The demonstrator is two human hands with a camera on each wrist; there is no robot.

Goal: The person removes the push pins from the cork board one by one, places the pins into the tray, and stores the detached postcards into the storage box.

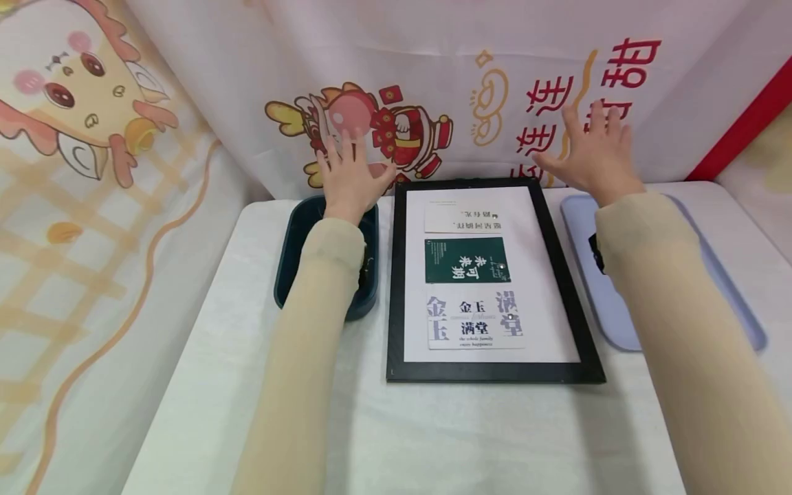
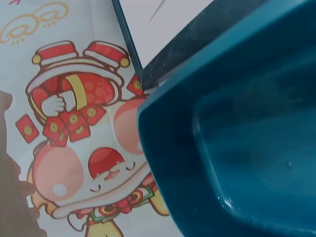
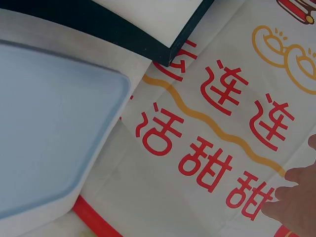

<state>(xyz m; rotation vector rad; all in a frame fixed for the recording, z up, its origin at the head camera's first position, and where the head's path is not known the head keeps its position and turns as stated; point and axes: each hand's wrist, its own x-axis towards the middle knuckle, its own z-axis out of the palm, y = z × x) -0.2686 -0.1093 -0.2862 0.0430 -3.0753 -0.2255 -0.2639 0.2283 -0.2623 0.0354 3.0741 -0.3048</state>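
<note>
Head view shows two hands, one bin, one tray, three cards.

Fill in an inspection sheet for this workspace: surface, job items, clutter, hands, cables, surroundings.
Surface: white-covered table.
Job items: black frame, three printed cards within it; dark blue bin at left; pale blue tray at right.
Clutter: small dark items in the bin, unclear; black item on the tray, partly hidden.
Hands: left hand near the bin, right hand near the tray; fingers spread, holding nothing.
Cables: nothing seen.
Surroundings: printed cloth behind.
</note>
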